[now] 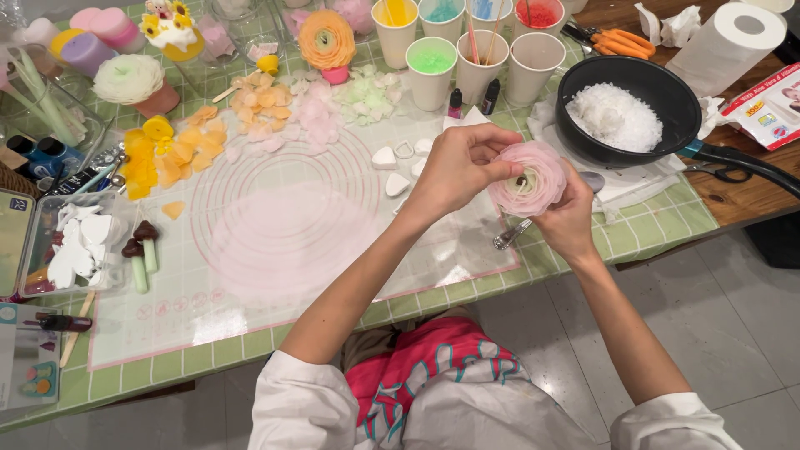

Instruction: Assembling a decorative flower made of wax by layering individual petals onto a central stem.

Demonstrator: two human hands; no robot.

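Lap: a pink garment with white shapes point(433, 367) lies nearest, between the white sleeves.
Card at the near left: a pale blue card with small coloured shapes point(23, 358) lies on the table edge, a dark red-tipped tool across it.
Mat: a clear work mat with pink rings point(275, 225) covers the green checked cloth point(658, 225).
Left hand: the left hand point(457, 171) is closed on the pink flower, fingertips pinching its upper left petals.
Right hand: the right hand point(567, 218) cups the flower from below and the right, fingers wrapped round it.
Flower: the pink flower point(527, 179) is held above the mat's right edge; it is round, pale pink, built of many thin layered petals, with a small dark centre.
Spoon: a metal spoon point(512, 235) lies on the mat just below the hands.
Tray at left: a clear box of white heart pieces point(79, 246).
Loose petals: orange, pink and pale green petals point(283, 108) lie spread farther up the mat.
Pan: a black pan point(658, 87) holds white flakes.
Packet at right: a flat white and red packet point(771, 108) lies beyond the pan handle.
Paper roll: a white paper roll point(729, 42) stands behind it.
Cups: paper cups point(479, 58) with coloured contents line the far edge.
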